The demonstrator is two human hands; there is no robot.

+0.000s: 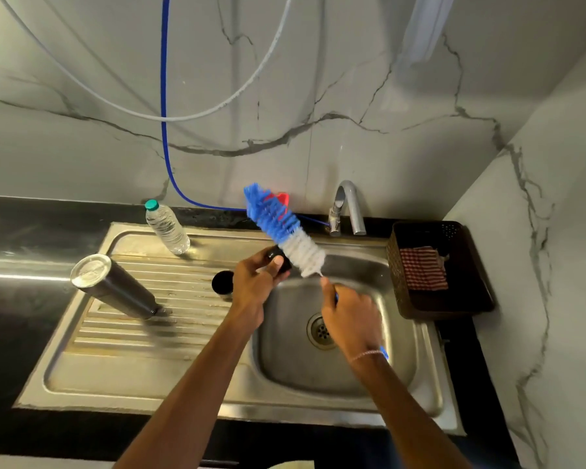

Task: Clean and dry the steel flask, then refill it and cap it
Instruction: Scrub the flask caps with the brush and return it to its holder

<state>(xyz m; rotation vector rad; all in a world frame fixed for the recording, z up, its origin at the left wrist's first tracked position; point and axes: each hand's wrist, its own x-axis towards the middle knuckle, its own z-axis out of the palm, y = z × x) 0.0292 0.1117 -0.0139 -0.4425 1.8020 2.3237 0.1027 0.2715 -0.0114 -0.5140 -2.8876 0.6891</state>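
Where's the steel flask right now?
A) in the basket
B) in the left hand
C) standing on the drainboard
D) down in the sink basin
C: the steel flask stands on the ridged drainboard left of the basin with no hand on it. The left hand holds a black cap and the right hand holds the bottle brush.

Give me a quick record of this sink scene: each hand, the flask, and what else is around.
left hand: grips a small black cap
right hand: holds the bottle brush by its handle, bristles at the cap
steel flask: stands on the drainboard, apparently mouth down
black cup: on the drainboard by the left hand
water bottle: capped, on the drainboard's far edge
basket: right of the basin, holds a checked cloth
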